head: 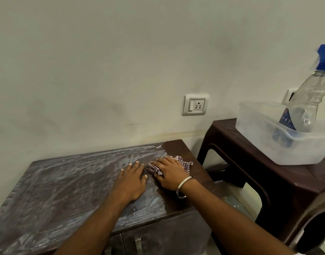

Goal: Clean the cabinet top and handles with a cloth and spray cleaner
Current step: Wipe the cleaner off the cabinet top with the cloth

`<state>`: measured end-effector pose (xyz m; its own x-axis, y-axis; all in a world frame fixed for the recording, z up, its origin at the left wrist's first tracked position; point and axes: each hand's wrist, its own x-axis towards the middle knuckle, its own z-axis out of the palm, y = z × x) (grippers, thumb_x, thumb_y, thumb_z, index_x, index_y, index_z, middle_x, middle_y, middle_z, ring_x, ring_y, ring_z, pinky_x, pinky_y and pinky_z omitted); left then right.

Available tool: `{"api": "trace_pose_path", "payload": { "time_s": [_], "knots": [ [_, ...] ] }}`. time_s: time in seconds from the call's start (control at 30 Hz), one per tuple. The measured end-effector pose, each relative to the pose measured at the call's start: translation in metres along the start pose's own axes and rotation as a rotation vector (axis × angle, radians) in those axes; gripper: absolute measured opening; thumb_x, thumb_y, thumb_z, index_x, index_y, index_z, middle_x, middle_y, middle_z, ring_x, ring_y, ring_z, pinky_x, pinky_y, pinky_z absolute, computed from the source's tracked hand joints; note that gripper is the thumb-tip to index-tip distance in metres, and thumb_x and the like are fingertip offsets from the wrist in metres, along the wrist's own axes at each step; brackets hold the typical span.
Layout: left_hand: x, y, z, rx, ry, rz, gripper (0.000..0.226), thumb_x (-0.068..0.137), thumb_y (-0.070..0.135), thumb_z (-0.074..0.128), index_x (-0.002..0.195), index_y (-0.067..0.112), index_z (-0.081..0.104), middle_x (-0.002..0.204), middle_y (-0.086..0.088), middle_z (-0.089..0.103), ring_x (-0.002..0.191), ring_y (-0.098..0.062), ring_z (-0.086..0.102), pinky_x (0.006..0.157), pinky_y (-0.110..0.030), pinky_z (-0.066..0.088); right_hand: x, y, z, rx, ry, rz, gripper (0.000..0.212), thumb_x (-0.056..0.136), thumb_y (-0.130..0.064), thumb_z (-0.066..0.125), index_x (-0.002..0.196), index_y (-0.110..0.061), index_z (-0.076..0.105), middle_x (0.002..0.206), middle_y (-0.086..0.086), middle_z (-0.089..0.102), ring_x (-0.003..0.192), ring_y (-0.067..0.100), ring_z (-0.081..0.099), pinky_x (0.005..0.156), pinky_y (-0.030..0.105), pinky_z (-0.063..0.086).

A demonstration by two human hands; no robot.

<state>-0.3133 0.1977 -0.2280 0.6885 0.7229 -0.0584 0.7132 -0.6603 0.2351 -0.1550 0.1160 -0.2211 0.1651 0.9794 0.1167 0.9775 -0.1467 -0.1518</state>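
Pretty plain room: a pale off-white wall point(102, 61) fills most of the view, a bit scuffed and smudgy, with a yellowish stain low down where it meets the furniture. There's a white socket point(195, 105) with a switch set in the wall, and the edge of a second plate point(290, 94) further right, mostly hidden. A dark brown plastic stool point(259, 173) stands by the wall on the right, with a strip of light floor point(237, 201) showing beside and under it, and the lighting is soft and a bit dim.
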Motion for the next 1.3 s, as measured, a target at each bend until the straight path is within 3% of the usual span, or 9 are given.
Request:
{"api": "trace_pose_path", "payload": {
  "time_s": [0.3,0.57,0.8,1.07,1.3],
  "knots": [
    [-0.001,0.0,-0.004,-0.019,-0.01,-0.007,0.058,0.103,0.043,0.023,0.156,0.023,0.011,0.164,0.001,0.003,0.151,-0.02,0.0,0.123,-0.042,0.001,0.018,0.012,-0.001,-0.022,-0.054,0.073,0.055,0.095,-0.043,0.039,0.147,-0.032,0.027,0.153,-0.004,0.028,0.143,0.024,0.018,0.117,0.047,0.015],
    [0.006,-0.002,-0.006,-0.015,-0.013,-0.011,0.058,0.103,0.043,0.023,0.156,0.022,0.011,0.164,0.001,0.004,0.151,-0.021,0.002,0.123,-0.042,0.003,0.011,0.018,0.001,-0.018,-0.013,-0.06,0.053,0.094,-0.043,0.038,0.145,-0.031,0.03,0.151,-0.005,0.031,0.141,0.02,0.022,0.117,0.041,0.018],
    [0.008,-0.002,-0.006,-0.009,-0.022,-0.019,0.058,0.104,0.043,0.022,0.156,0.023,0.009,0.164,0.002,0.002,0.151,-0.021,-0.001,0.123,-0.043,0.001,0.025,0.012,0.002,-0.045,-0.036,0.059,0.054,0.095,-0.043,0.037,0.147,-0.032,0.026,0.153,-0.005,0.028,0.143,0.022,0.018,0.117,0.045,0.015],
    [0.009,-0.001,-0.007,-0.005,-0.02,-0.022,0.058,0.104,0.043,0.022,0.156,0.023,0.009,0.164,0.001,0.003,0.151,-0.021,0.0,0.123,-0.043,0.002,0.014,0.02,0.0,-0.029,-0.046,-0.051,0.053,0.096,-0.042,0.039,0.147,-0.033,0.026,0.152,-0.007,0.028,0.143,0.019,0.019,0.118,0.041,0.015],
    [0.009,-0.001,-0.007,0.0,-0.019,-0.02,0.058,0.104,0.042,0.022,0.156,0.022,0.008,0.164,0.001,0.002,0.151,-0.02,-0.001,0.122,-0.042,0.001,0.033,0.014,-0.002,-0.05,-0.062,0.036,0.054,0.096,-0.043,0.037,0.148,-0.032,0.024,0.154,-0.005,0.027,0.144,0.022,0.017,0.117,0.044,0.016]
  ]
}}
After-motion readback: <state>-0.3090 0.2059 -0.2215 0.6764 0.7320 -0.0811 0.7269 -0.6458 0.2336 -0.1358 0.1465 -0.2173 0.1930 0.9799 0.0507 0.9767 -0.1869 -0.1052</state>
